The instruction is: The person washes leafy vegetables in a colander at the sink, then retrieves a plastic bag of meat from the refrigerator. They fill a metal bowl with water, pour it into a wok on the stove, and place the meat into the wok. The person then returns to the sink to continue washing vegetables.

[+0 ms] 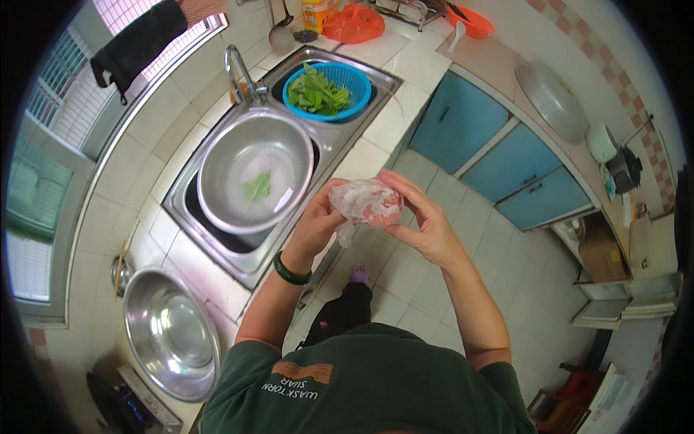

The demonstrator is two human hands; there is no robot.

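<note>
Between my two hands is a lump of pinkish-red meat in a clear plastic bag (367,203), held in front of the counter edge. My left hand (321,219) grips the bagged side, with the bag's loose end hanging beside it. My right hand (425,219) holds the other side between fingers and thumb. To the left, a large metal basin (217,179) with water and one green leaf (257,186) rests over a sink bowl. Beyond it, leafy greens (314,93) lie in a blue plastic colander (360,97) in the second sink bowl.
A chrome faucet (238,70) stands behind the sink. An empty metal basin (171,336) sits at lower left, near a gas stove (130,407). An orange plastic bag (355,23) lies on the far counter. Blue cabinets (461,122) line the right side, with a large metal lid (550,100) above.
</note>
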